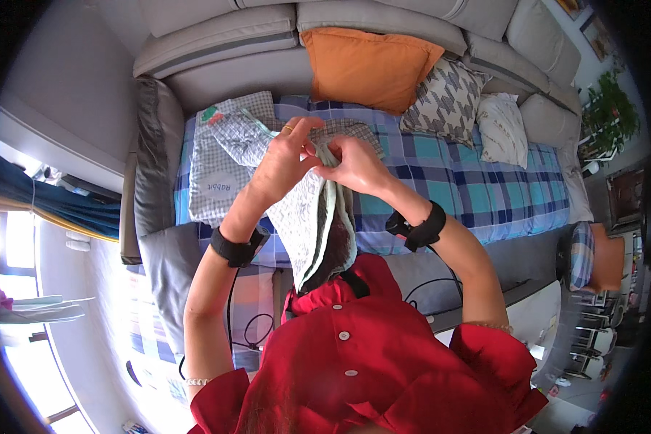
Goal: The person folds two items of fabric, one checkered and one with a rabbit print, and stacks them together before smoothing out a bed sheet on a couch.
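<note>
In front of my chest, my left hand (286,160) and my right hand (356,163) are close together, thumbs and fingers pinching the gathered edge of a light patterned cloth with pale green trim (298,222). The cloth hangs down from my fingers towards my lap, its dark inner side showing between folds. Behind my left hand, more light printed fabric (238,138) lies over a grey checked cloth with lettering (211,179) on the sofa. A brown checked fabric (352,129) shows just behind my hands.
A blue plaid cover (428,190) spreads over the grey sofa seat. An orange cushion (371,68), a houndstooth cushion (445,103) and a white cushion (502,129) rest along the back. Black cables (231,304) run from the straps on both my wrists.
</note>
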### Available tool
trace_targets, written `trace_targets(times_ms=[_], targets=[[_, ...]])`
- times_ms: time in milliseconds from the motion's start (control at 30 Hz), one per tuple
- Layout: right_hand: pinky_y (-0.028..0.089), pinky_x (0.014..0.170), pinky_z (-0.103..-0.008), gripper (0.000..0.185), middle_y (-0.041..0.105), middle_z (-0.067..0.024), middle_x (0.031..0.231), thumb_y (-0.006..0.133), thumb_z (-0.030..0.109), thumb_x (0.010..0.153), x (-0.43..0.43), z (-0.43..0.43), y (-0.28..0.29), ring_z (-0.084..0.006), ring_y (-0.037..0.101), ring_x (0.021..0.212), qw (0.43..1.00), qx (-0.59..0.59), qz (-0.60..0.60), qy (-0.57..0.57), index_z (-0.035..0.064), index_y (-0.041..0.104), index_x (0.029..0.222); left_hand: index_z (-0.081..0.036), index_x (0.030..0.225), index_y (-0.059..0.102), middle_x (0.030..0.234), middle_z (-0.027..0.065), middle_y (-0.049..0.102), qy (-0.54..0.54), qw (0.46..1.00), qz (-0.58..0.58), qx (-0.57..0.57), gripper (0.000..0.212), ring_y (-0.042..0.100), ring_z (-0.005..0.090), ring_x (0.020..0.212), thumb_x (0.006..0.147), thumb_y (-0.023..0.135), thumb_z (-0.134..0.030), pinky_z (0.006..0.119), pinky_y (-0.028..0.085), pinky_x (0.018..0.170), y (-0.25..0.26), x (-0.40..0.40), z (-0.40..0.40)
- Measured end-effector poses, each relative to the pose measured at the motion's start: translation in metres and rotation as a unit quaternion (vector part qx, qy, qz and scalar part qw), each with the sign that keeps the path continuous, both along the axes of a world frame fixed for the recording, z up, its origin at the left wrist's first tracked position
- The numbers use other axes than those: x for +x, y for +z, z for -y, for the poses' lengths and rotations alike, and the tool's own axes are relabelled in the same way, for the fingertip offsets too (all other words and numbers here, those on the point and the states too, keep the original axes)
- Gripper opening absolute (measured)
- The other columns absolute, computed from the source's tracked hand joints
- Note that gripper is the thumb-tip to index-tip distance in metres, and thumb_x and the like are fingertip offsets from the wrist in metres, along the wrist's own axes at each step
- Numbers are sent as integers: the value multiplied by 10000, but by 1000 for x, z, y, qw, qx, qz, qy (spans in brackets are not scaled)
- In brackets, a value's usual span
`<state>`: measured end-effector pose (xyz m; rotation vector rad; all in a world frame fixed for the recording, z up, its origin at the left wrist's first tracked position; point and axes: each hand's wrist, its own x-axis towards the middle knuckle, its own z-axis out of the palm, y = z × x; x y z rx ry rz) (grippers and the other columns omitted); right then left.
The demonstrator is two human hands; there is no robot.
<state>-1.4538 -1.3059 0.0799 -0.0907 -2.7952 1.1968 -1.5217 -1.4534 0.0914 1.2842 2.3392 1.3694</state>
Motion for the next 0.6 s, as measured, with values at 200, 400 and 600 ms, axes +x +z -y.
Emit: trace_targets(times_ms=[200, 400, 600], targets=[[442, 502, -311, 230, 607, -124, 610, 703, 199, 567, -36, -17, -5, -185, 576, 534, 994, -101, 16, -34, -2, 619, 642, -4, 1121, 462, 1053, 146, 513, 116, 992, -40, 23, 505, 560, 251, 869, 686, 702, -95, 326, 472, 745, -26, 32, 39], [482, 509, -242, 197, 614, -87, 688, 652, 140, 703, -68, -11, 16, -130, 588, 578, 963, -261, 65, -24, -45, 605, 751, 127, 1258, 205, 1218, 322, 349, 188, 959, -8, -213, 986, 372, 430, 1114, 669, 664, -517, 440, 329, 937, -100, 96, 79], [527, 595, -294, 166, 622, -101, 728, 667, 78, 668, -98, -10, 44, -167, 620, 636, 901, -431, -29, -43, -35, 610, 776, 83, 1295, 151, 1256, 284, 328, 267, 935, 51, -229, 914, 395, 421, 1109, 686, 678, -349, 467, 353, 894, -120, 133, 71]])
